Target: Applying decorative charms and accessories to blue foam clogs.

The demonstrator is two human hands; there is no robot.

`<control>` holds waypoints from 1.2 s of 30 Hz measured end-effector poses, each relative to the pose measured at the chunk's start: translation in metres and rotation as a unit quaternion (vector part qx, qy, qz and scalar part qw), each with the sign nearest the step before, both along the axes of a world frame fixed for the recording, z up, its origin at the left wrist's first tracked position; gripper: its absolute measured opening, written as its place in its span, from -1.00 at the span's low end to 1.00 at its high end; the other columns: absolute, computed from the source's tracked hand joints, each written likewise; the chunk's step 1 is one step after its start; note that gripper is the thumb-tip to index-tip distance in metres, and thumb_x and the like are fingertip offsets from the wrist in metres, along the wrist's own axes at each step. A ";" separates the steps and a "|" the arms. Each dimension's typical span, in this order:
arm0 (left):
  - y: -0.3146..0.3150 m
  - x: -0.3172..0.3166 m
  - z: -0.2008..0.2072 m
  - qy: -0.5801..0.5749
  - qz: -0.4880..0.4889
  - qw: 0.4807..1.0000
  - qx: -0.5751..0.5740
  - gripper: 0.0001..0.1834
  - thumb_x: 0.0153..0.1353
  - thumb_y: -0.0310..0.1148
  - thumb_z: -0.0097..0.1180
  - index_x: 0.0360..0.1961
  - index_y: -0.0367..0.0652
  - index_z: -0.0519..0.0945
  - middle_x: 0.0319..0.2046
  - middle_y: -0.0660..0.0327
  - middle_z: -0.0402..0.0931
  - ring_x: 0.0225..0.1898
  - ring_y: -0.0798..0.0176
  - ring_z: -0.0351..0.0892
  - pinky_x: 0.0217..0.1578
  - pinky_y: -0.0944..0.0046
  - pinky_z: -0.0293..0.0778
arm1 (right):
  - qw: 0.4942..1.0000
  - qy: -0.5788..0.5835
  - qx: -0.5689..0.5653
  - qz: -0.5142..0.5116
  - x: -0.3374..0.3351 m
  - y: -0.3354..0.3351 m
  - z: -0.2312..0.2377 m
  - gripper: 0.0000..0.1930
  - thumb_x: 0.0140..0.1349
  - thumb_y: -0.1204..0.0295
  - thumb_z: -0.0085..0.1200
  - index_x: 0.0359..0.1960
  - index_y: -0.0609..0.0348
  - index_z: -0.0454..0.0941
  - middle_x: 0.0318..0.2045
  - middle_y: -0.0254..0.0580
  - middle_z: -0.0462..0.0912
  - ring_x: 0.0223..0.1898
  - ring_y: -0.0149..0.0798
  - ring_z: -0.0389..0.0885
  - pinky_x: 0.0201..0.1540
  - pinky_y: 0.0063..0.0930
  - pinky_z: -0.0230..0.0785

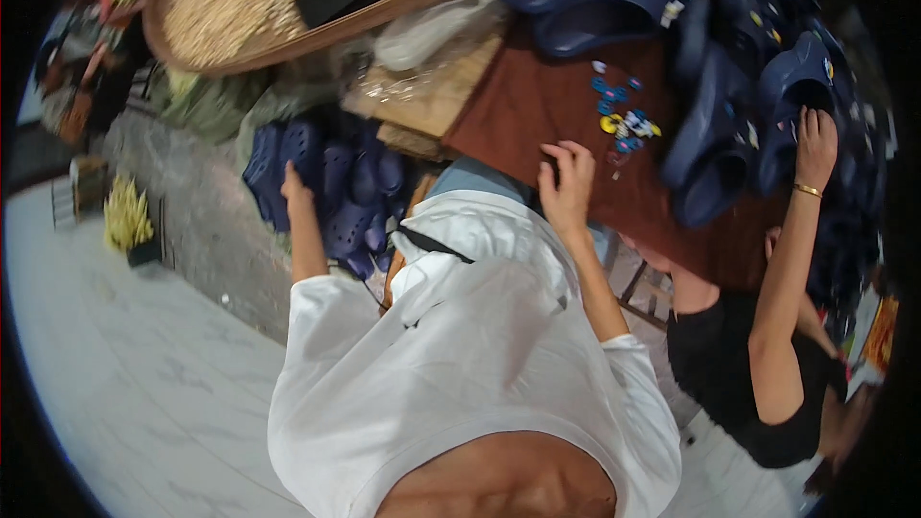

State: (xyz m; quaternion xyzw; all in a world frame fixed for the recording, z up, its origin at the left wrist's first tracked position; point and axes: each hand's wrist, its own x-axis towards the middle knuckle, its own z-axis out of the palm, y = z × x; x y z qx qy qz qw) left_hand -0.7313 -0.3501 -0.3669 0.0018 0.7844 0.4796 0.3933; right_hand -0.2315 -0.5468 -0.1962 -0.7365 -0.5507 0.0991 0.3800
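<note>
My left hand (296, 190) reaches down at the left to a cluster of navy clogs with round holes. It is closed on one navy clog (268, 161), with a finger laid along it and the others mostly hidden. Over the near edge of a brown cloth (547, 105) hovers my right hand (568, 182), its fingers loosely bent and apart, nothing visible between them. Small colourful shoe charms (628, 125) lie scattered on the cloth beyond that hand. More navy clogs (715, 125) are heaped along the cloth's right side, some bearing charms.
A co-worker's hand (815, 139) with a bracelet touches a clog at the right. A woven tray (259, 65) of pale grains stands at the far left, beside a clear plastic-wrapped piece (427, 34) on a wooden board (441, 86). A yellow bundle (128, 216) stands on the floor.
</note>
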 end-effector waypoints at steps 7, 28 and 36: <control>0.013 0.012 0.042 -0.107 -0.020 0.985 0.137 -0.38 0.15 -0.20 0.19 0.14 -0.44 0.42 0.09 -0.08 0.48 0.02 -0.09 0.55 0.15 0.04 0.45 | 0.999 0.032 -0.009 -0.004 0.005 -0.006 0.001 -0.73 0.12 0.54 0.08 -0.11 0.15 0.53 -0.03 -0.01 0.41 0.04 0.07 0.37 0.10 -0.12 0.27; -0.126 0.315 0.213 -0.646 -0.336 0.671 0.139 -0.75 0.28 -0.33 0.03 -0.07 -0.23 0.50 -0.11 0.10 0.59 -0.06 0.14 0.58 0.06 0.19 0.43 | 0.988 0.101 0.015 -0.113 0.029 -0.033 0.021 -0.81 0.18 0.54 0.06 -0.16 0.17 0.55 -0.21 -0.09 0.51 -0.13 -0.02 0.52 -0.08 -0.23 0.38; -0.144 0.376 0.228 -0.527 -0.354 0.768 0.084 -0.64 0.25 -0.31 0.02 0.03 -0.23 0.41 0.03 0.10 0.49 0.08 0.15 0.45 0.20 0.15 0.27 | 0.987 0.007 -0.025 -0.157 0.067 -0.040 0.009 -0.75 0.19 0.47 0.12 -0.09 0.17 0.50 -0.14 -0.04 0.47 -0.06 0.03 0.48 -0.02 -0.17 0.33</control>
